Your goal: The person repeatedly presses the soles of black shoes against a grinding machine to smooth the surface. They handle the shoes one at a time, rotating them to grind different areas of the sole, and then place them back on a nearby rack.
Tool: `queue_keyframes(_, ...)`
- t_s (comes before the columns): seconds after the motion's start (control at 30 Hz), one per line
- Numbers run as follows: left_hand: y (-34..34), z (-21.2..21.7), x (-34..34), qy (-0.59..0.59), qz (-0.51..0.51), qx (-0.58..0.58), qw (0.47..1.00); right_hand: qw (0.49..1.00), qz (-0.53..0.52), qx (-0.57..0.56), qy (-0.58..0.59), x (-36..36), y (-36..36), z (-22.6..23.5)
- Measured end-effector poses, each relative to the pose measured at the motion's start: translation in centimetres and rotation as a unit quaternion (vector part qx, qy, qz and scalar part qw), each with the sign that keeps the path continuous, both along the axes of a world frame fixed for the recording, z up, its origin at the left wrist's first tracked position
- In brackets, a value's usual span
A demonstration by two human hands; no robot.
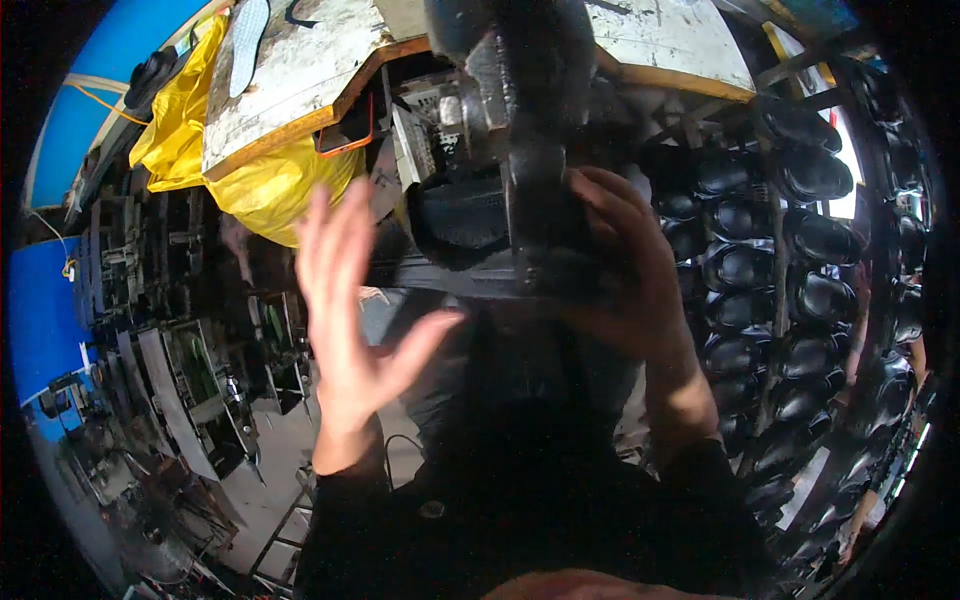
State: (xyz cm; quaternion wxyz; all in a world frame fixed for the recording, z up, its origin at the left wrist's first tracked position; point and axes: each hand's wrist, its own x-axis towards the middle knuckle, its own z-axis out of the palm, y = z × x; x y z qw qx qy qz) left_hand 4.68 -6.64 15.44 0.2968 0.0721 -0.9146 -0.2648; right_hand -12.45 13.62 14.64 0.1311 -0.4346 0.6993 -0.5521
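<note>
In front of me stands a dark upright machine (545,120) with a worn metal head. At its base, between my hands, lies a black ribbed piece with a curved rim (460,222), perhaps part of a shoe; shadow hides its exact shape. My left hand (345,310) is raised to the left of that piece, fingers stretched and thumb out, a little blurred and holding nothing. On the other side, my right hand (640,265) curves beside the machine's column, thumb apart from the fingers. It is partly in shadow, and no held thing shows; whether it touches the machine I cannot tell.
Racks of glossy black shoes (735,265) fill the right side. A worn white worktop (300,90) with a pale insole (248,45) lies at the far left, above a yellow bag (280,190). An orange-edged phone (345,135) sits under its edge. Metal frames (190,390) crowd the left.
</note>
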Motion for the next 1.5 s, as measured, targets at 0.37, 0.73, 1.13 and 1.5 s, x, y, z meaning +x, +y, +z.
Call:
queue_keyframes(0.37, 1.2, 0.9, -4.8, -0.115, -0.142, 0.168, 0.969, 0.979, 0.030, 0.125, 0.160, -0.7, -0.2, 3.9)
queue_keyframes(0.73, 4.6, -5.0, -4.2, 0.037, -0.130, 0.598, 0.790, 0.981, -0.008, -0.002, -0.195, 1.0, 3.1, -10.6)
queue_keyframes(1.13, 6.3, -8.9, -3.2, 0.069, -0.129, 0.752, 0.643, 0.983, -0.078, 0.106, -0.129, -2.8, 10.5, -11.8)
queue_keyframes(1.5, 7.6, -8.0, -4.1, 0.075, -0.132, 0.765, 0.626, 0.991, -0.119, 0.043, -0.039, -7.3, 14.1, -3.1)
